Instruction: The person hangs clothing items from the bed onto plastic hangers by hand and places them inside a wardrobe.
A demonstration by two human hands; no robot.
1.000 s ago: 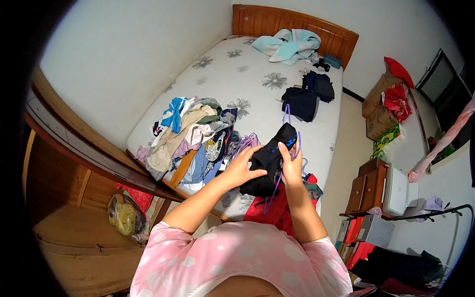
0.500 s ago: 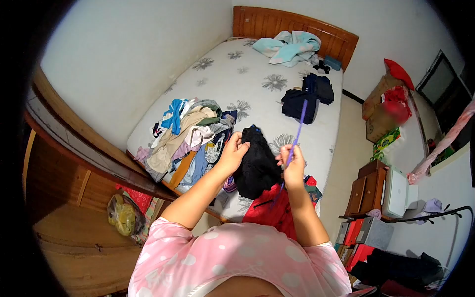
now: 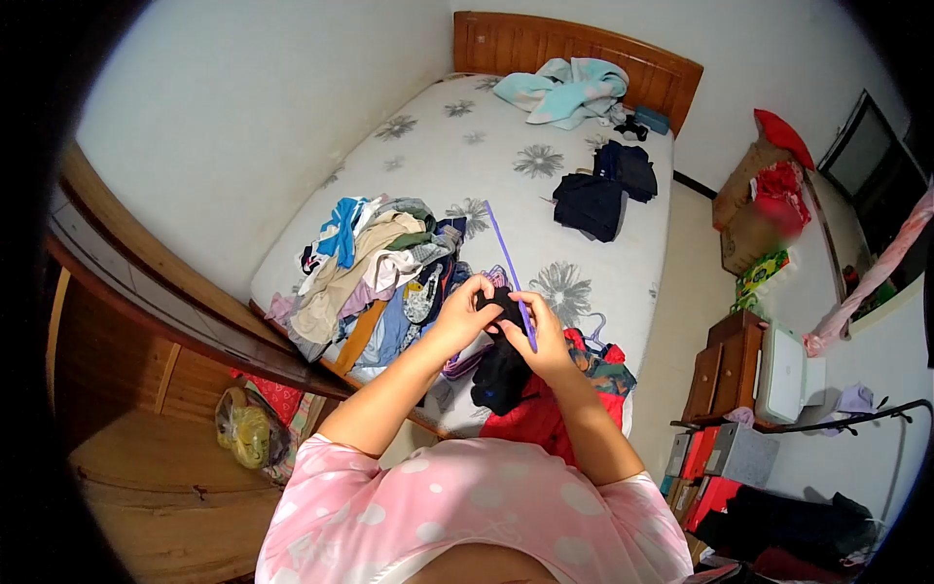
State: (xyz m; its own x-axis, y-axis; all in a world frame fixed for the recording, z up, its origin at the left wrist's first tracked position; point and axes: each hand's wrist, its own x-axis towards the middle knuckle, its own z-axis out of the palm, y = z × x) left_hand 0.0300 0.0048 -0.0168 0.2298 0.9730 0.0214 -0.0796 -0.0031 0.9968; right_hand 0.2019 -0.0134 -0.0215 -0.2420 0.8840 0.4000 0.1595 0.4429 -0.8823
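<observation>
My left hand (image 3: pixel 471 313) is closed on the bunched upper end of a black garment (image 3: pixel 501 375), which hangs down toward the bed's near edge. My right hand (image 3: pixel 541 333) is closed right beside it, holding a slim purple hanger (image 3: pixel 505 251) seen nearly edge-on. The hanger slants up and to the left over the mattress. Fingers of both hands meet at the black cloth; whether the hanger is inside it cannot be made out. Below my right forearm lies a red garment (image 3: pixel 545 420), with another purple hanger hook (image 3: pixel 595 329) near it.
A heap of mixed clothes (image 3: pixel 375 263) lies on the bed's left side. Folded dark clothes (image 3: pixel 590 206) are on the right, and a pale blue blanket (image 3: pixel 569 92) is by the headboard (image 3: pixel 574 47). A wooden cabinet (image 3: pixel 715 375) stands right of the bed.
My right hand has moved left to meet my left hand at the black garment. The purple hanger has swung to tilt left, and the garment has turned and dropped lower.
</observation>
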